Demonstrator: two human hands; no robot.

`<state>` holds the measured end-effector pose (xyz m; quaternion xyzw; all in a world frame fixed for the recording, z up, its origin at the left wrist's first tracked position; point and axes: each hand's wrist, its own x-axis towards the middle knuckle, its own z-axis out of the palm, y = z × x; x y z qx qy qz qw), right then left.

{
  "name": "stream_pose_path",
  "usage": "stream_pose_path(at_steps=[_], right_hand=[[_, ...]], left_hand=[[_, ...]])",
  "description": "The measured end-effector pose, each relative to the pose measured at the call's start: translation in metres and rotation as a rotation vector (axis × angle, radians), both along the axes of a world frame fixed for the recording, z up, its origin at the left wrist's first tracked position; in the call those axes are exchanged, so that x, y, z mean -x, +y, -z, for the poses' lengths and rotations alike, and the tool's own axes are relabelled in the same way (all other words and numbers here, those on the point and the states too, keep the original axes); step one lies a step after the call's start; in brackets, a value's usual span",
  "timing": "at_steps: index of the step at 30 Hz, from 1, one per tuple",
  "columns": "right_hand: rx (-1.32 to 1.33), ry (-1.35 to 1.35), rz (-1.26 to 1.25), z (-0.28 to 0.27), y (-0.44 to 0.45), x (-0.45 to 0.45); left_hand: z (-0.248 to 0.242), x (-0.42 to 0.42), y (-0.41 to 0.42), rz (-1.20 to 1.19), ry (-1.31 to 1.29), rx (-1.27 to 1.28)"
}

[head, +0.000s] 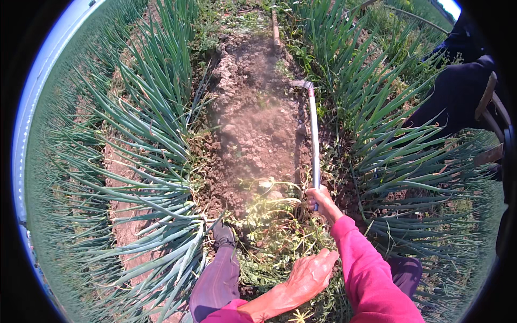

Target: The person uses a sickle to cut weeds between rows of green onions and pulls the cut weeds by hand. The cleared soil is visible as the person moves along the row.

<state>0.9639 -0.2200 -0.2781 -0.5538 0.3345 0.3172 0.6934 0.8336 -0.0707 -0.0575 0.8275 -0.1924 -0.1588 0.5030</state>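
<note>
My right hand [323, 202] grips the lower end of a short hand hoe's pale handle [315, 137]. The hoe's metal blade [302, 84] lies at the far end, over the right edge of the bare soil strip [258, 133]. Nearer my body, my left hand [309, 272] hovers over pulled weeds [278, 230], its back turned up. Its fingers are bent and their inner side is hidden, so whether it holds anything does not show.
Green onion rows stand left [161, 177] and right [387, 161] of the strip. Ahead lies a wooden handle [276, 30]. My left shoe [224, 235] is beside the weeds. At the right, a person in dark clothing [448, 97] is close to the onions, near a curved wooden piece [486, 97].
</note>
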Motion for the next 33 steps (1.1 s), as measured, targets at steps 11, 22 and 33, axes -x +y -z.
stream_pose_path(at_steps=[11,22,33], right_hand=[[-0.029,-0.162,0.127,-0.027,-0.009,0.030],[0.008,-0.039,-0.008,-0.019,0.019,0.032],[0.010,0.060,-0.102,-0.024,-0.041,0.147]], left_hand=[[-0.003,0.002,-0.005,0.020,-0.013,0.042],[0.002,0.014,-0.003,-0.024,-0.041,0.030],[0.009,0.003,-0.007,0.010,-0.017,0.113]])
